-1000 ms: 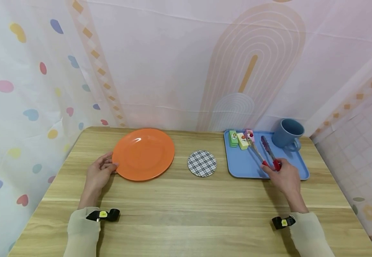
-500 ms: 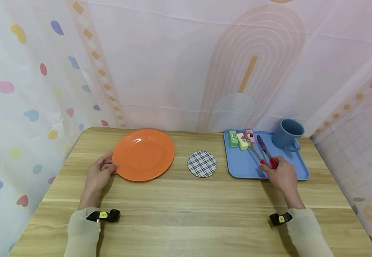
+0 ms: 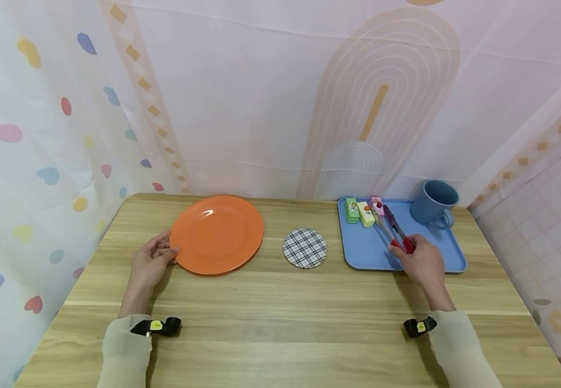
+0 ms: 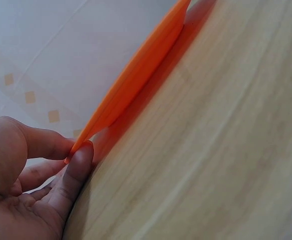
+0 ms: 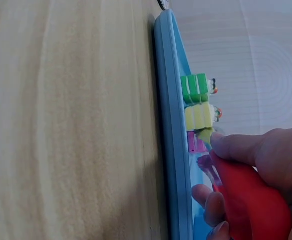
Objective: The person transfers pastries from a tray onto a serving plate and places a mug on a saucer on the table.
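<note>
My left hand pinches the left rim of an orange plate between thumb and fingers; the left wrist view shows the plate's edge in that grip. On the right, my right hand holds red-handled tongs over a blue tray. Their tips straddle a small pink cake slice, one on either side. Beside it stand a yellow cake slice and a green cake slice, both plain in the right wrist view too. The palm hides part of the handles.
A blue mug stands at the tray's back right corner. Between plate and tray lies a round checked coaster. Behind the wooden table hangs a patterned curtain.
My right hand has shifted left with the tongs, and their right arm has swung closer to the pink cake slice. The left hand and plate have stayed put.
</note>
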